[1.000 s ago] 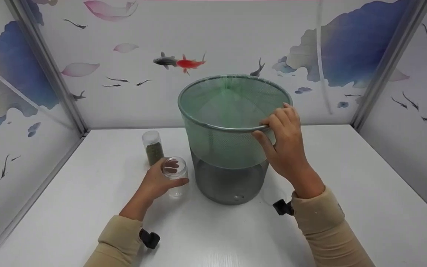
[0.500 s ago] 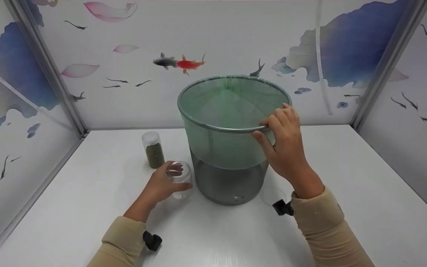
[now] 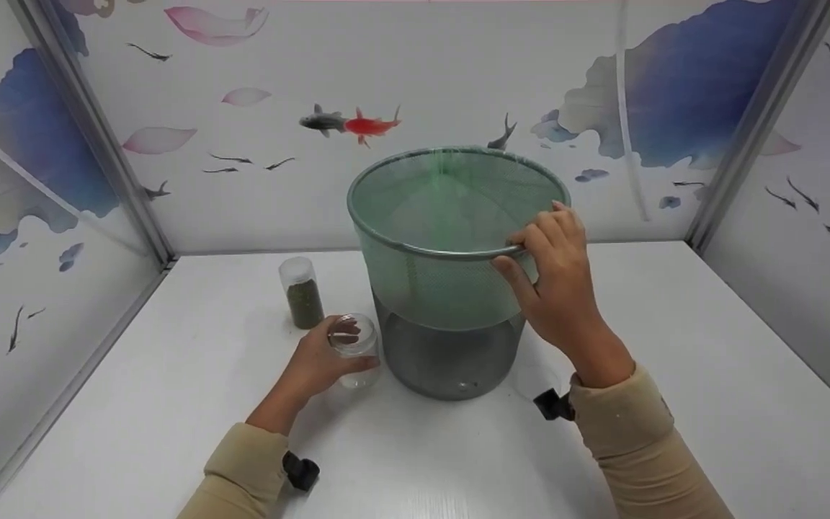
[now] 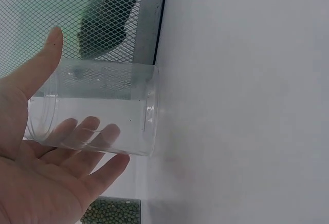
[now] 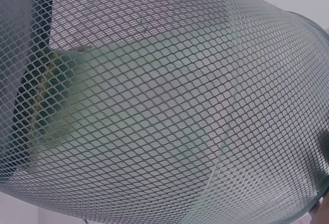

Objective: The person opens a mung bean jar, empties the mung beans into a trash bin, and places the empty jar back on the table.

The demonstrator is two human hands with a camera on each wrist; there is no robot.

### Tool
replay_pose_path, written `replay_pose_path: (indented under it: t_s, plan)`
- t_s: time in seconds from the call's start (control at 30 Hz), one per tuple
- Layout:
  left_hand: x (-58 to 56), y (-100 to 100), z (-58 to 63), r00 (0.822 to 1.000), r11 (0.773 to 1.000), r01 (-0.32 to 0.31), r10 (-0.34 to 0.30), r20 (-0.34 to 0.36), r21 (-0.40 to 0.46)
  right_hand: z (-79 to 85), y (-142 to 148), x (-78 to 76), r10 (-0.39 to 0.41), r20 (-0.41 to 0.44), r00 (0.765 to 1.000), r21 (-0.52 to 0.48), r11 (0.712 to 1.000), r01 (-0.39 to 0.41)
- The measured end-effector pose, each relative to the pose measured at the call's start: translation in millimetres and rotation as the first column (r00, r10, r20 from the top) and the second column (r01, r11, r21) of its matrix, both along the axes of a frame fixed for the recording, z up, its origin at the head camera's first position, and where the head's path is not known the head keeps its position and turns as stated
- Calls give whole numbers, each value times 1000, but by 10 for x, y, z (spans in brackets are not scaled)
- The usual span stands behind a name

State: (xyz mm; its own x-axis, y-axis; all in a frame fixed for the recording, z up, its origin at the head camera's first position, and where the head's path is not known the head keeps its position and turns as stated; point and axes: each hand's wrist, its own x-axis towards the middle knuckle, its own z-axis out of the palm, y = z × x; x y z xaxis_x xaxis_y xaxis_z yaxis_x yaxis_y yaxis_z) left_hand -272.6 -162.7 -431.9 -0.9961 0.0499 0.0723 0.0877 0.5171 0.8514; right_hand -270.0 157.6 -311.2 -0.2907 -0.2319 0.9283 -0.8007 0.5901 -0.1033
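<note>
A wire-mesh wastebasket [image 3: 451,360] stands upright, its upper part lined with a thin green bag [image 3: 422,288]. At its near right rim my right hand [image 3: 559,281] grips the edge, fingers over the inside and thumb outside. My left hand [image 3: 321,364] holds a clear plastic jar [image 4: 103,108] upright on the table, thumb on one side and fingers round the other. The jar has an open mouth, looks empty and is close beside the basket. Behind the left hand stands a clear jar of green beans [image 3: 305,303], also visible at the bottom of the left wrist view.
The white table [image 3: 415,461] is enclosed by printed panels [image 3: 256,202] at the back and both sides. Metal posts [image 3: 109,151] stand at the corners. A dark shape [image 4: 110,21] shows through the mesh in the left wrist view.
My left hand and the clear jar have moved right and slightly nearer me, up to the basket. My right hand stays on the rim. The jar of beans has not moved.
</note>
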Motion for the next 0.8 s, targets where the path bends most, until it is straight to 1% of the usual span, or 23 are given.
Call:
replay_pose_path:
  t_s: [0.07,0.17,0.3,0.37,0.4,0.47,0.53,0.57,0.63,0.7,0.73,0.8]
  plan:
    - [-2,-2,-3,1000,1000,6,-6,6,0,3,2,1,-1,-1,1000,-1,1000,1]
    - [2,-37,38,999,1000,22,-22,27,-5,6,2,2,-2,-1,1000,-4,1000,2]
    - [14,-180,166,997,998,44,-46,63,35,7,-7,0,0,-4,1000,-7,1000,0]
    - [16,-270,247,998,997,33,-37,60,65,8,-4,-2,-2,-6,1000,-7,1000,1]
    - [18,-318,286,998,997,18,-23,55,76,7,-3,-2,-2,-7,1000,-7,1000,2]
    - [21,-408,354,999,995,-27,23,35,97,5,-3,-2,-2,-8,1000,-7,1000,2]
    - [23,-484,403,995,989,-95,95,11,110,1,-4,2,-3,-7,1000,-5,1000,3]
    - [18,-517,416,991,984,-133,134,-5,121,0,-7,3,-2,-7,1000,-3,1000,2]
    - [-5,-563,422,975,965,-211,220,-42,155,1,-9,4,-2,-5,1000,1,1000,2]
    - [-55,-589,400,951,941,-285,302,-70,182,3,-6,5,-4,-4,1000,5,1000,4]
    - [-84,-599,381,940,929,-315,334,-74,195,2,-3,6,-5,-4,1000,7,1000,5]
    - [-156,-613,333,926,913,-352,372,-65,207,0,8,7,-6,-8,1000,4,1000,6]
